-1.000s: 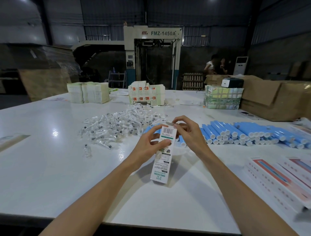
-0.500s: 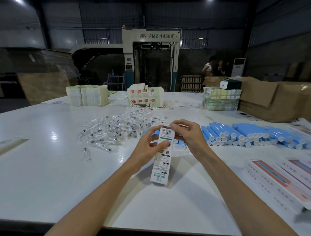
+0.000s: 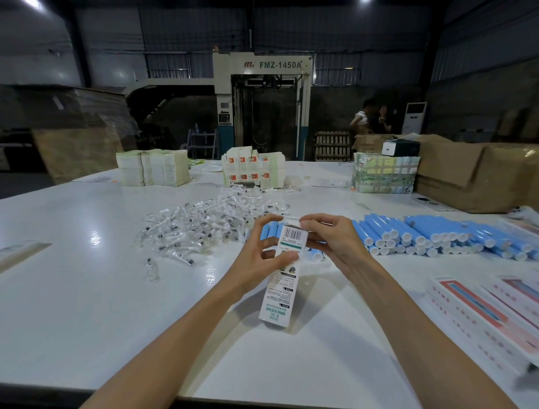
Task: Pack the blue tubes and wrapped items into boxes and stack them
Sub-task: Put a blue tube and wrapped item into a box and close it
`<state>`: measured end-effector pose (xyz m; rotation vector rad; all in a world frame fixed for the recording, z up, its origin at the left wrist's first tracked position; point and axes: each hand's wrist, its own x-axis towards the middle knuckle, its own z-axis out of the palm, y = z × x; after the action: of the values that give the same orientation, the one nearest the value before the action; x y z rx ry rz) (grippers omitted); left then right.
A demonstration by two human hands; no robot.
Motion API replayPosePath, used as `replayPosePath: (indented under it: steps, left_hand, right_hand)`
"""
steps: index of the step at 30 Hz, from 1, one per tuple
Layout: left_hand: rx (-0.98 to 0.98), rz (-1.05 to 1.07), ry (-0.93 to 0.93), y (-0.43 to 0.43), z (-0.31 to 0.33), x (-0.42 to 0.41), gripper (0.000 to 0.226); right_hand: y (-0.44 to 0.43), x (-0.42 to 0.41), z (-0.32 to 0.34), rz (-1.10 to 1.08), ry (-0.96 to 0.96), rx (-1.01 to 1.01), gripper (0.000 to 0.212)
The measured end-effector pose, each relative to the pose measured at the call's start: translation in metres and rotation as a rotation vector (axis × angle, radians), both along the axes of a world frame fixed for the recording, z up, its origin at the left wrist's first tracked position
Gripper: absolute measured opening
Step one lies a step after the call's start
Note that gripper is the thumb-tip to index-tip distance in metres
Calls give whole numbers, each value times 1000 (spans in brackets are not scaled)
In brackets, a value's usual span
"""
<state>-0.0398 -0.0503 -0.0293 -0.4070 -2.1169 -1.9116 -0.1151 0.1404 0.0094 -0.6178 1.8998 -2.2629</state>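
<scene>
Head view, box (image 3: 277,292) in left fingers (image 3: 287,257), right fingers (image 3: 313,226) atop

Large glossy white table (image 3: 87,292). Centre: loose heap of small clear-plastic-wrapped items (image 3: 198,230). Right of heap: row of blue plastic tubes with white caps (image 3: 437,236), lying flat, caps toward near edge. Near right: flat white-and-red printed cartons (image 3: 481,315). Far side: pale flattened-carton stacks (image 3: 153,168) left, brown cardboard box (image 3: 478,178) right.

Dim warehouse with dark corrugated walls (image 3: 175,35); ceiling lamps (image 3: 32,3) glare; a white table (image 3: 73,292) fills the foreground.
</scene>
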Motion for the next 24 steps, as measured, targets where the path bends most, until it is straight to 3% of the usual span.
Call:
replayPosePath:
  steps: [9,18,24]
  left_hand:
    - [10,25,2,0,-1,0,73]
    - [-64,47,82,-1,-1,-1,56]
    - [3,46,90,-4,-4,-4,59]
  right_hand:
    - [6,0,-1,120,42,22,7]
    - [4,1,-4,162,100,-17,17]
    - [-12,9,-13,60,296,52,20]
